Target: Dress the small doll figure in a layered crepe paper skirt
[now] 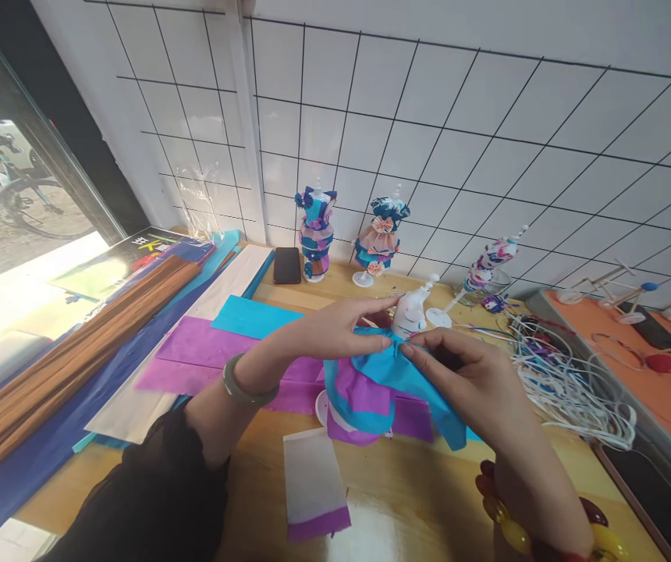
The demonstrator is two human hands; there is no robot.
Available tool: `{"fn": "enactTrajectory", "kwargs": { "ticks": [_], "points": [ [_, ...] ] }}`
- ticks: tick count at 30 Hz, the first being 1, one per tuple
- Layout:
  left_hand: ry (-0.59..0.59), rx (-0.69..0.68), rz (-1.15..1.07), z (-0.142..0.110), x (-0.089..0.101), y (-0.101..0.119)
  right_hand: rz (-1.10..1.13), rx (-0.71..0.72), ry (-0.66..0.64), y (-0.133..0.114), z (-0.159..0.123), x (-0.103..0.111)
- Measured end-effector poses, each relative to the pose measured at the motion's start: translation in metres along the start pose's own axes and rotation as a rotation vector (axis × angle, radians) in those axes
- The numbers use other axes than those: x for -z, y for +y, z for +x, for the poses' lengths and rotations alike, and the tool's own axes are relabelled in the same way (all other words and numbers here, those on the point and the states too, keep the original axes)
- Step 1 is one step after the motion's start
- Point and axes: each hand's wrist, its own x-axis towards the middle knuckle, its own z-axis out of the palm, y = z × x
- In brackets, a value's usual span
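Note:
A small white mannequin (411, 311) stands on the wooden table (406, 499), wrapped in a skirt of blue and purple tissue paper (371, 390). My left hand (341, 328) pinches the blue paper against the mannequin's waist from the left. My right hand (470, 375) is closed on the same blue paper at the waist from the right, and a blue strip hangs below it. Both hands touch the paper and almost meet.
Two dressed mannequins (315, 230) (379, 234) and a third (491, 261) stand by the grid wall. A black phone (287, 265) lies behind. Sheets of purple, blue, white and brown paper (107, 343) cover the left. White cords (569, 375) and an orange tray (657, 382) sit right.

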Motion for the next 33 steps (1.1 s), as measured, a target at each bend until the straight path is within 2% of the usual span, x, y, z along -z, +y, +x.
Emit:
{"fn": "enactTrajectory", "kwargs": {
  "ticks": [8,15,20,25,28,30,33],
  "points": [
    [0.062,0.022,0.043,0.0,-0.002,-0.002,0.021,-0.076,0.031,0.0,0.001,-0.004],
    [0.071,0.026,0.04,0.0,-0.002,-0.002,0.071,-0.124,0.017,0.004,0.002,-0.006],
    [0.154,0.007,0.077,0.004,-0.003,-0.001,0.158,-0.118,0.009,0.007,0.003,-0.011],
    [0.154,-0.003,0.076,0.005,-0.002,-0.004,0.263,-0.148,-0.03,0.013,0.006,-0.015],
    [0.193,0.02,0.099,0.004,0.0,-0.004,0.257,-0.118,-0.065,0.016,0.008,-0.013],
    [0.24,0.042,0.112,0.004,0.002,-0.004,0.166,-0.061,-0.009,0.016,0.008,-0.01],
    [0.312,0.083,0.108,0.005,0.007,-0.005,-0.037,0.128,0.118,0.011,0.005,-0.006]
  ]
}}
